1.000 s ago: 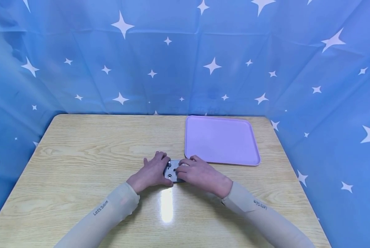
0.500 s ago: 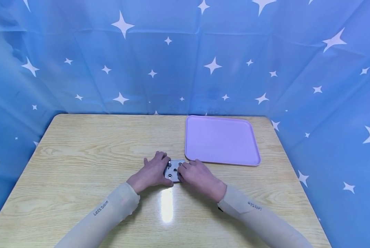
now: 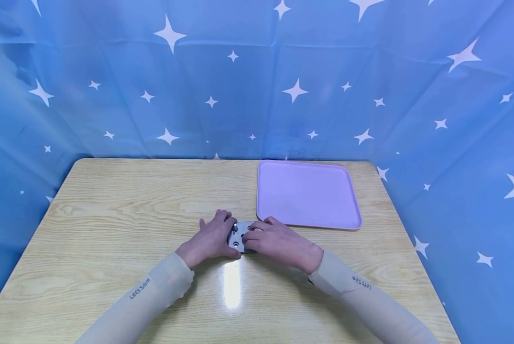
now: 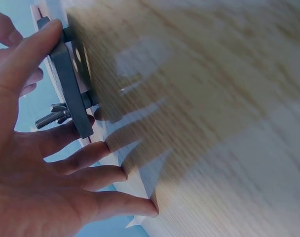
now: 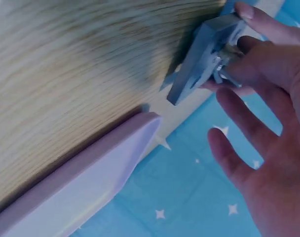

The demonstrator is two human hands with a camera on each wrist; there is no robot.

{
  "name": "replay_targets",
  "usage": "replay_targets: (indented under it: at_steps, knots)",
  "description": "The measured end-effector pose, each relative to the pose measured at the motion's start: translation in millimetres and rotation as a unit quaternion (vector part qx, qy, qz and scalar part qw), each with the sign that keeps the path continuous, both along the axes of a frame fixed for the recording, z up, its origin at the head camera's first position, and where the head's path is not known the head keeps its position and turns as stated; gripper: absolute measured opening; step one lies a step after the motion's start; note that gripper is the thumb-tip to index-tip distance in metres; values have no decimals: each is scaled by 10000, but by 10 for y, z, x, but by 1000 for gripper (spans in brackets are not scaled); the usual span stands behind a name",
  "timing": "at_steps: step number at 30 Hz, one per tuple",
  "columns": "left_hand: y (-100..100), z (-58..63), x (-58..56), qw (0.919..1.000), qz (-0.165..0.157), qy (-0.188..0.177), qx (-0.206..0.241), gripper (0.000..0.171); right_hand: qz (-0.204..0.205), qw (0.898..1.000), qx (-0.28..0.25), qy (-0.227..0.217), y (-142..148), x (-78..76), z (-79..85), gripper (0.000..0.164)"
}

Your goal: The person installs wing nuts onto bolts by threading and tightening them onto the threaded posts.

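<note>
A grey metal plate [image 3: 238, 237] with several holes stands on short feet near the middle of the table. A bolt with a wing nut [image 4: 57, 114] sticks up from its far left corner. My left hand [image 3: 209, 239] holds the plate's left end, thumb along the near side and index finger at the far side, the other fingers spread to the table. Over the plate's right part is my right hand [image 3: 280, 242]. Its thumb and bent index finger close around a small metal wing nut [image 5: 220, 64], mostly hidden by the fingers; its other fingers are lifted and spread.
A purple tray [image 3: 308, 195] lies at the back right of the wooden table [image 3: 123, 205], its near left corner close to my right hand. A blue curtain with white stars [image 3: 257, 110] hangs behind and along both sides.
The right hand's fingers drew together and rightward half a second ago, and now reach out again over the plate, forearm turned back. The left hand and plate stay in place.
</note>
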State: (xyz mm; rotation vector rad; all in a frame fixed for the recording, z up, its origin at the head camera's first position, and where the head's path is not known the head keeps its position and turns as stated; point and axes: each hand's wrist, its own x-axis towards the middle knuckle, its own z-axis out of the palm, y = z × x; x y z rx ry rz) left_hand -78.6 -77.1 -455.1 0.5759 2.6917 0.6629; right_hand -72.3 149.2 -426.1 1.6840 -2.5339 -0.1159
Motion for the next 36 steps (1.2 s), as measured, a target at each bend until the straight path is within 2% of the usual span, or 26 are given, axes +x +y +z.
replay_targets:
  at_steps: [3, 9, 11, 14, 18, 22, 24, 26, 28, 31, 36]
  knots:
    - [4, 3, 1, 10000, 24, -29, -14, 91, -6, 9997, 109, 220, -13, -11, -11, 22]
    - [3, 11, 11, 10000, 30, 20, 25, 91, -274, 9985, 172, 440, -53, -18, -58, 16]
    - [2, 14, 12, 10000, 19, 37, 14, 91, -391, 9982, 71, 453, -68, -8, -87, 14]
    - [-1, 15, 9, 10000, 15, 52, -3, 91, -586, 9964, -391, 464, -106, 10, -157, 11]
    - [-4, 12, 8, 10000, 8, 82, 18, 92, -979, 9895, -1043, 210, -157, 50, -217, 15]
    - [-10, 7, 12, 9999, 3, 98, 25, 91, -1291, 9862, -1005, -267, -157, 64, -166, 16]
    - [-13, 5, 14, 9999, -4, 103, 25, 91, -1175, 9889, -800, -424, -132, 50, -110, 14]
    - [-15, 5, 15, 10000, -10, 90, 15, 90, -857, 9940, -523, -436, -101, 29, -51, 19]
    - [-15, 7, 13, 10000, -6, 67, 6, 90, -441, 9982, -266, -305, -73, 7, 1, 26]
    - [-12, 13, 8, 10000, 10, 33, -15, 90, -5, 10000, 59, 22, -50, -18, 38, 25]
    - [-3, 6, 5, 10000, 0, 53, -51, 90, 15, 9990, 290, 331, -49, -34, 26, 18]
